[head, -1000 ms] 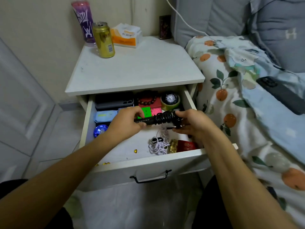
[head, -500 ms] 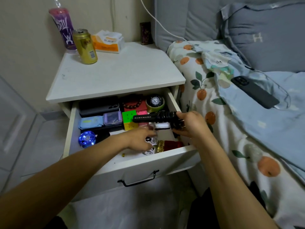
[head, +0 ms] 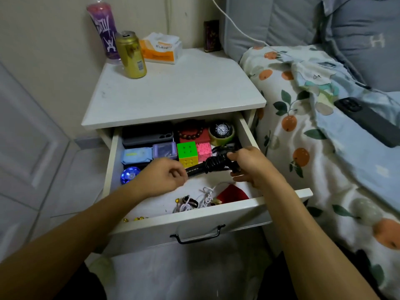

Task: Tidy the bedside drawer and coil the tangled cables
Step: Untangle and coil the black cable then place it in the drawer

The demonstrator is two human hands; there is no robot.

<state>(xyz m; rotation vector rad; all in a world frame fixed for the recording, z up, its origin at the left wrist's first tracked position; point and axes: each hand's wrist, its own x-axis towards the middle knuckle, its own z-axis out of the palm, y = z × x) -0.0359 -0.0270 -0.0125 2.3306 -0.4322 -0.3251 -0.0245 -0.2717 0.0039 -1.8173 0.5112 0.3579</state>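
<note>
The white bedside drawer (head: 216,212) stands pulled open. A black cable (head: 213,164) wound into a tight bundle lies across its middle. My right hand (head: 253,167) grips the bundle's right end. My left hand (head: 164,176) has its fingers curled at the bundle's left tip. A tangled white cable (head: 205,198) lies loose near the drawer front, beside a red pouch (head: 232,192) and a small black ring.
Further back in the drawer are a dark phone case (head: 147,134), a blue packet (head: 136,154), a purple box (head: 164,150), a puzzle cube (head: 187,153), a pink maze (head: 204,151), a bead bracelet (head: 190,133), a watch (head: 221,131) and a blue ball (head: 129,175). A can (head: 131,55) and tissues (head: 161,48) stand on the nightstand. A phone (head: 368,120) lies on the bed.
My left hand let go of the bundle, dipped to the white cable, then came back up to the bundle's left tip. The right hand kept hold and lowered the bundle a little.
</note>
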